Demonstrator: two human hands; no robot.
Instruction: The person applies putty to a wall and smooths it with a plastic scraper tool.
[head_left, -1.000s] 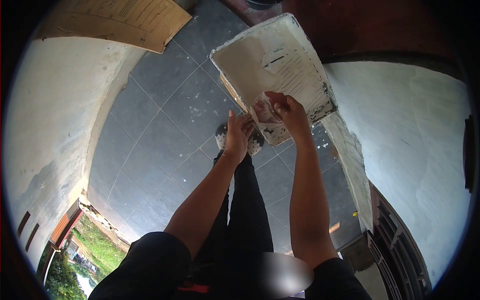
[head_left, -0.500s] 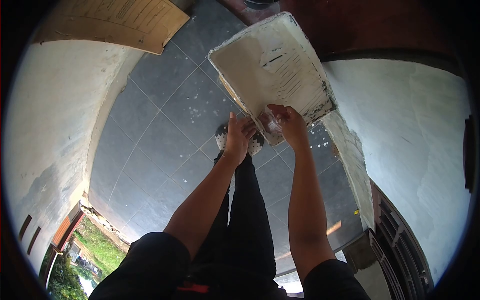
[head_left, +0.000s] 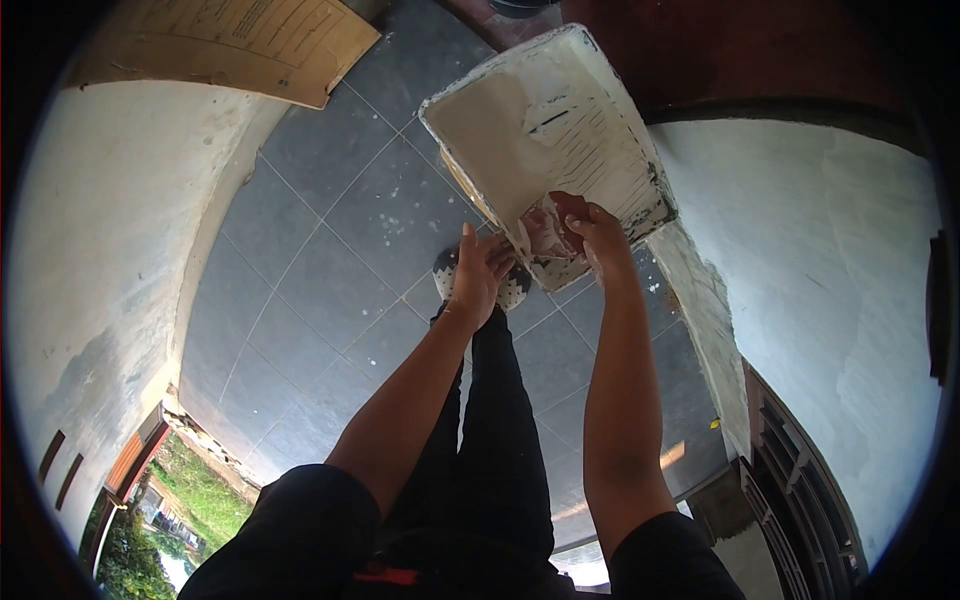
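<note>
I can't make out what the crumpled clear plastic (head_left: 545, 228) is; my right hand (head_left: 598, 235) pinches it inside the near end of the paint tray (head_left: 545, 120). My left hand (head_left: 477, 270) closes on the tray's near edge, above the tiled floor (head_left: 330, 270).

- Paint tray (head_left: 545, 120): rectangular, white-coated inside and out, with dark bare patches along its right rim and near corner. Held off the floor, tilted, open face toward the camera, far centre-right of the scene. Ribbed ramp with dark streaks on its right half; smooth flat well on the left.
- Crumpled plastic sheet (head_left: 543, 232): clear, smeared white with reddish tints, bunched at the tray's near end, touching its inner face.
</note>
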